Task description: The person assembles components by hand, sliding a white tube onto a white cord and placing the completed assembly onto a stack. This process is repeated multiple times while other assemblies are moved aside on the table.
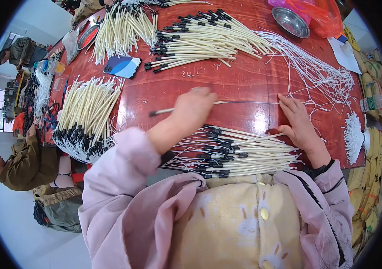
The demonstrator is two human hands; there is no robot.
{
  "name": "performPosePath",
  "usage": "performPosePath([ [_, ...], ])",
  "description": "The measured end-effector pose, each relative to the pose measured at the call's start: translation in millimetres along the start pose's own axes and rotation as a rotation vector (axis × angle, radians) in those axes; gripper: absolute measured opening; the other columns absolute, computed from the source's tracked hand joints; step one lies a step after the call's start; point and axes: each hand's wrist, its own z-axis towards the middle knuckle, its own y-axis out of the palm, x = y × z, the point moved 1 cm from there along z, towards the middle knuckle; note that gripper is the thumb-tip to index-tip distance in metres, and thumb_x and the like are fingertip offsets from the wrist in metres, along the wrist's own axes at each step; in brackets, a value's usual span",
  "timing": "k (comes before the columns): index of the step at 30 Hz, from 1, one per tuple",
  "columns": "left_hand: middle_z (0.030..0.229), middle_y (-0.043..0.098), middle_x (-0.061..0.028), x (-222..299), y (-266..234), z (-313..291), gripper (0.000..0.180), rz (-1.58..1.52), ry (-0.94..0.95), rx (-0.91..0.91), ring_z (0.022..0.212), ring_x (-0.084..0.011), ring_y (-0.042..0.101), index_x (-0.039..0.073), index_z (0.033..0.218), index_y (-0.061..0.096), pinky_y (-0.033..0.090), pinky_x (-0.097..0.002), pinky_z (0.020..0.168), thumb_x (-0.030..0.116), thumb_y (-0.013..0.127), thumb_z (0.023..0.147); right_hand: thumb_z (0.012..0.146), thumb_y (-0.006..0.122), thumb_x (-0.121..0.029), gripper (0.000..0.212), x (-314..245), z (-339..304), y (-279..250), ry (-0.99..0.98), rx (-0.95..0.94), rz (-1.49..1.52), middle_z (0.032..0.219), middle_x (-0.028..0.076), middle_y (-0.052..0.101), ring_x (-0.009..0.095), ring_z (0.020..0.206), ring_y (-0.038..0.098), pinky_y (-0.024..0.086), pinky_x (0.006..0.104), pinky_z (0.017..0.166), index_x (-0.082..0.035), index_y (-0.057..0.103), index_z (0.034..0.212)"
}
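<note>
My left hand is closed around a cream stick with a black end piece, held above the red table; some motion blur softens the hand. From the stick a thin white cord runs straight to the right, up to the fingertips of my right hand. Those fingers are stretched out on the tabletop, with the thumb apart. Just below both hands, close to my body, lies a pile of similar cream sticks with black pieces and white cords trailing left.
More stick bundles lie at the far side, far left and left. Loose white cords spread at the right. A phone, a metal bowl and a white cord bundle rest on the table. Co-workers are at left.
</note>
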Motion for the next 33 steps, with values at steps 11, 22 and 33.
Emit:
performPosePath([
  [11,0.099,0.062,-0.0123,87,-13,30,0.023,-0.017,0.145,-0.007,0.096,-0.0340,0.064,0.005,0.101,0.062,0.053,-0.0450,0.078,0.017,0.070,0.084,0.086,0.068,-0.048,0.084,-9,25,11,-0.111,0.131,0.079,0.155,0.020,0.040,0.041,0.133,0.043,0.033,0.0499,0.115,0.007,0.044,0.146],
  [22,0.111,0.056,-0.0238,0,-5,-19,0.031,-0.205,-0.476,-0.053,0.097,-0.0442,0.064,0.003,0.108,0.053,0.054,-0.0517,0.083,0.013,0.072,0.086,0.077,0.078,-0.013,0.050,-51,70,7,-0.287,0.144,0.013,0.130,0.014,0.060,0.035,0.116,0.053,0.042,0.0455,0.101,-0.001,0.063,0.123],
  [33,0.094,0.067,-0.0253,14,-12,-29,0.031,-0.566,-0.340,0.170,0.091,-0.0463,0.066,0.002,0.115,0.051,0.053,-0.0525,0.081,0.011,0.067,0.089,0.077,0.075,-0.005,0.011,-51,78,-1,-0.326,0.257,0.071,0.092,0.006,0.068,0.029,0.092,0.058,0.043,0.0413,0.085,-0.005,0.068,0.085],
])
